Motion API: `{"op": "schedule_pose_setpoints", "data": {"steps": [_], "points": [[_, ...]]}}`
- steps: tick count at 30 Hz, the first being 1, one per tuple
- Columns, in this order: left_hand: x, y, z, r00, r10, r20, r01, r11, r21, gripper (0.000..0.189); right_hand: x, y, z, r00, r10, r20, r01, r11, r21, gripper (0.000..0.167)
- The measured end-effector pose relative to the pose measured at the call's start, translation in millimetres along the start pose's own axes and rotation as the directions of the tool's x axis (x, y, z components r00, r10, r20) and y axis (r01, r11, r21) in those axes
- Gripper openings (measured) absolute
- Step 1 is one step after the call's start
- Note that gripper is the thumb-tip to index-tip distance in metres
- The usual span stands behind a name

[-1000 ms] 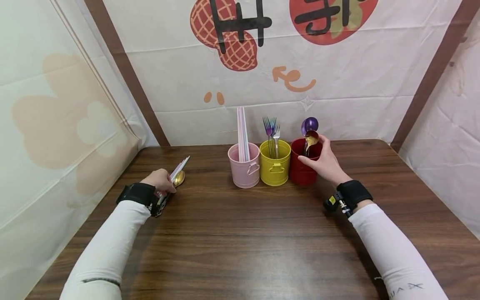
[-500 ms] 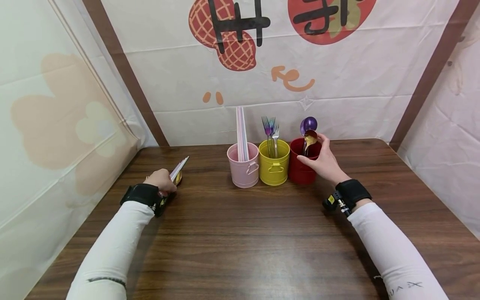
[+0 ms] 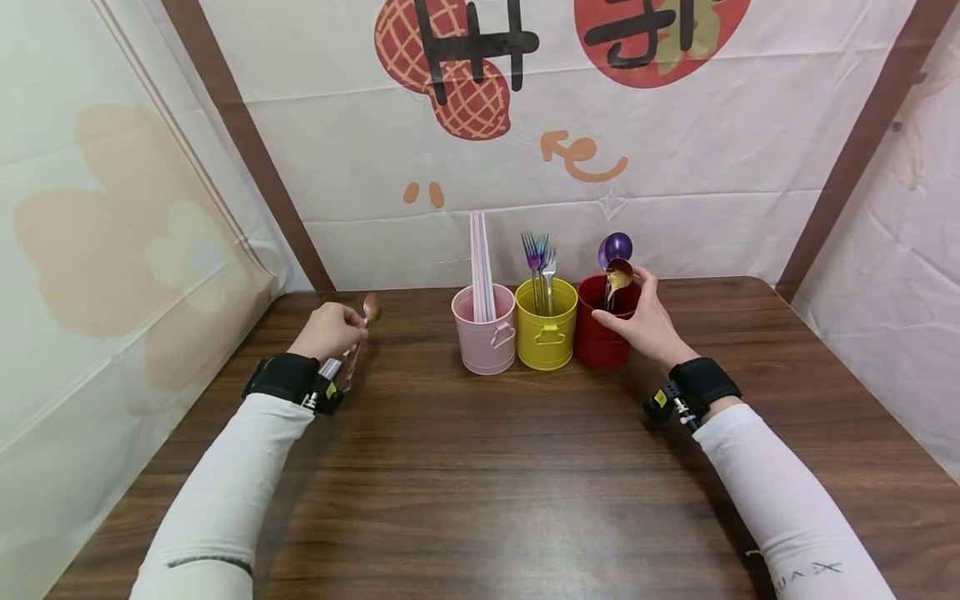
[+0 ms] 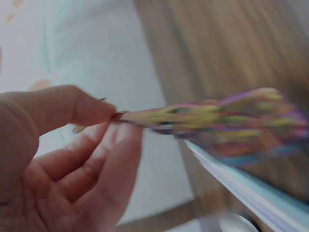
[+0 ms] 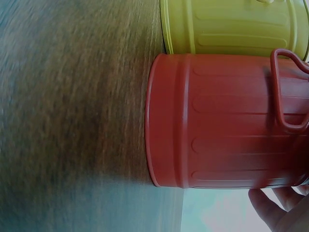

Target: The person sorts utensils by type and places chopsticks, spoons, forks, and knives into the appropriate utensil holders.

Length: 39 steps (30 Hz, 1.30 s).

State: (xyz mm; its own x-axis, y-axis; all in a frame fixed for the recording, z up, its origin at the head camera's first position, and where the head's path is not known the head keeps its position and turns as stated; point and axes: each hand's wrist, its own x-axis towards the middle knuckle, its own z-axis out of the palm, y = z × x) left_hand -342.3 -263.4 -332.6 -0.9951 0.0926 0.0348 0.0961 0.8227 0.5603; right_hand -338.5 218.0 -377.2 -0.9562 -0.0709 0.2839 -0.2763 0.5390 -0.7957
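My left hand point(image 3: 330, 332) pinches a gold spoon point(image 3: 372, 308) between thumb and fingertips, at the left of the table. The spoon's bowl points up and away; its openwork, multicoloured handle point(image 4: 227, 123) hangs below the fingers, blurred in the left wrist view. Pale chopsticks point(image 4: 241, 188) lie on the table under this hand, partly hidden by it in the head view. My right hand point(image 3: 649, 327) grips the red bucket point(image 3: 602, 346) near its rim, thumb on the near side and fingers at the right. Purple spoons point(image 3: 618, 246) and a gold spoon point(image 3: 618, 277) stand in that bucket.
Left of the red bucket stand a yellow bucket point(image 3: 546, 346) with several forks point(image 3: 536, 250) and a pink bucket point(image 3: 483, 348) with upright chopsticks point(image 3: 481, 262). A white printed cloth point(image 3: 360, 150) hangs behind the brown wooden table point(image 3: 480, 483). A shiny round piece point(image 4: 236, 223) shows below the chopsticks.
My left hand has lifted the gold spoon up from beside the chopsticks and moved slightly farther away, its bowl now raised. The right hand has stayed on the red bucket.
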Motion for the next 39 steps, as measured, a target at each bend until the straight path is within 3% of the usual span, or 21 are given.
{"op": "schedule_pose_setpoints", "data": {"steps": [2, 5, 8, 10, 14, 17, 19, 21, 28, 33, 36, 39], "points": [[-0.8, 13.3, -0.2, 0.997, 0.041, -0.067, -0.040, 0.999, 0.005, 0.016, -0.4, -1, 0, 1.000, 0.000, 0.000, 0.000, 1.000, -0.002, 0.096], [-3.3, 35.1, -0.4, 0.981, 0.104, -0.166, -0.110, 0.994, -0.025, 0.016, -0.4, -1, 0, 1.000, -0.003, 0.000, 0.003, 1.000, 0.003, 0.096], [-6.7, 58.0, -0.1, 0.964, 0.142, -0.223, -0.178, 0.973, -0.150, 0.016, -0.2, 0, 0, 1.000, -0.005, 0.000, 0.005, 1.000, 0.009, 0.096], [-8.0, 72.5, 0.8, 0.955, 0.160, -0.248, -0.224, 0.940, -0.256, 0.016, 0.3, 1, 0, 1.000, -0.005, -0.003, 0.005, 1.000, 0.008, 0.096], [-8.2, 99.1, 4.2, 0.934, 0.212, -0.288, -0.328, 0.830, -0.451, 0.019, 0.7, 2, 0, 1.000, -0.010, -0.010, 0.010, 1.000, 0.003, 0.096], [-7.1, 116.8, 8.1, 0.928, 0.221, -0.299, -0.362, 0.720, -0.592, 0.017, 0.8, 2, -1, 1.000, -0.014, -0.013, 0.014, 1.000, 0.002, 0.096], [-5.7, 128.0, 11.2, 0.930, 0.210, -0.300, -0.363, 0.642, -0.676, 0.012, 0.8, 2, -1, 1.000, -0.016, -0.013, 0.016, 1.000, 0.001, 0.096], [-4.5, 138.2, 14.4, 0.935, 0.198, -0.295, -0.355, 0.580, -0.733, 0.008, 0.6, 2, 0, 1.000, -0.015, -0.010, 0.015, 1.000, 0.001, 0.096], [3.5, 171.4, 26.8, 0.950, 0.143, -0.278, -0.313, 0.396, -0.864, 0.008, -0.6, 1, 1, 1.000, -0.015, 0.002, 0.015, 1.000, 0.004, 0.096], [10.8, 195.2, 31.3, 0.951, 0.104, -0.290, -0.308, 0.334, -0.891, 0.007, -1.1, 1, 2, 1.000, -0.017, 0.001, 0.017, 1.000, 0.010, 0.097], [14.0, 209.4, 34.2, 0.945, 0.120, -0.304, -0.327, 0.323, -0.888, 0.015, -1.4, 1, 1, 1.000, -0.016, -0.003, 0.016, 1.000, 0.011, 0.097], [15.8, 222.9, 37.8, 0.939, 0.136, -0.317, -0.345, 0.332, -0.878, 0.020, -1.3, 1, 1, 1.000, -0.016, -0.004, 0.016, 1.000, 0.007, 0.098]]}}
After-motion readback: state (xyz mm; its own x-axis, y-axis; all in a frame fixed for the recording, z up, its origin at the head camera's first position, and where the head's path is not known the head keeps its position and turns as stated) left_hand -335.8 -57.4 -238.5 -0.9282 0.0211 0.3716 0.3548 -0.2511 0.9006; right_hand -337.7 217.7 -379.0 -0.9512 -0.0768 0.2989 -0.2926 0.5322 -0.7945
